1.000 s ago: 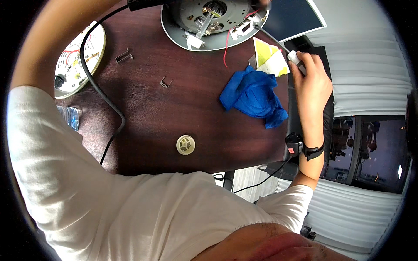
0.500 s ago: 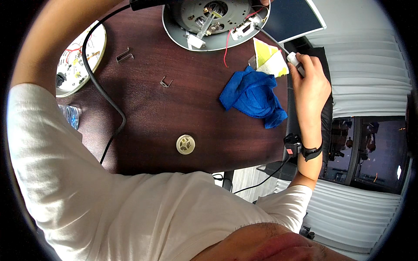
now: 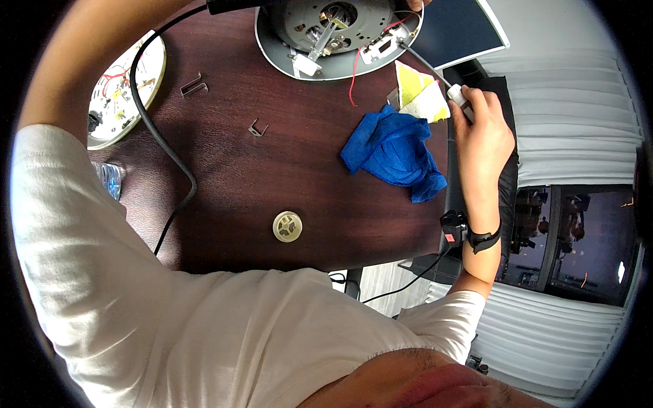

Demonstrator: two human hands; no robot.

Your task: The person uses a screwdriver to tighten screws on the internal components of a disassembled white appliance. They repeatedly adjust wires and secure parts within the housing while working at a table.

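My right hand point(image 3: 486, 136) is closed round the pale handle of a screwdriver point(image 3: 428, 62). The screwdriver's shaft runs up to a white fitting point(image 3: 378, 50) inside the rim of a round grey metal appliance housing point(image 3: 271, 49). Wires, a central opening and a white connector point(image 3: 306, 65) show in the housing, and a loose red wire point(image 3: 353, 83) hangs over its rim. Fingertips of what appears to be my left hand point(image 3: 416, 5) press on the rim at the top edge; the rest of that hand is out of view.
A blue cloth point(image 3: 398, 153) and a yellow-white cloth point(image 3: 423, 98) lie near my right hand. Two metal brackets point(image 3: 194, 86) point(image 3: 258, 127) and a round cream cap point(image 3: 287, 226) are on the dark table point(image 3: 224, 183). A white disc with wiring point(image 3: 129, 95), a clear bottle point(image 3: 109, 178) and a black cable point(image 3: 166, 146) are left.
Very little differs. My right hand and the screwdriver handle have shifted slightly, while the blue cloth and the cap appear a touch further left with the view.
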